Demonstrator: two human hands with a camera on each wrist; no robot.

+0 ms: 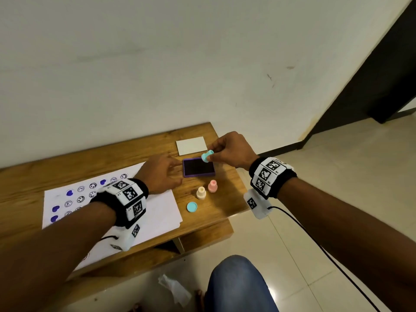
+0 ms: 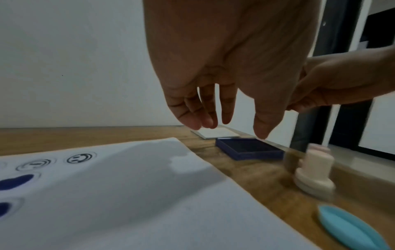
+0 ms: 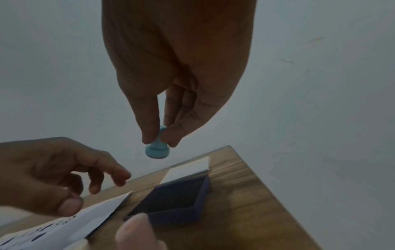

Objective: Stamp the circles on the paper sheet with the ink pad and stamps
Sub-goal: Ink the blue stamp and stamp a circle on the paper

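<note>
My right hand (image 1: 225, 149) pinches a light blue stamp (image 1: 207, 156) by its handle, face down, above the far right corner of the open purple ink pad (image 1: 198, 167); the right wrist view shows the blue stamp (image 3: 157, 148) held clear of the ink pad (image 3: 171, 201). My left hand (image 1: 164, 174) hovers with relaxed, straight fingers between the paper sheet (image 1: 157, 212) and the pad's left edge; in the left wrist view its fingers (image 2: 203, 115) hang above the ink pad (image 2: 250, 150). The paper sheet (image 2: 128, 194) carries printed circles with blue hearts and smiley prints.
A cream stamp (image 1: 201, 193) and a pink stamp (image 1: 212, 186) stand on the wooden table (image 1: 220, 199) in front of the pad. The blue cap (image 1: 192, 207) lies near them. The pad's white lid (image 1: 191, 145) lies behind it. The table's right edge is close by.
</note>
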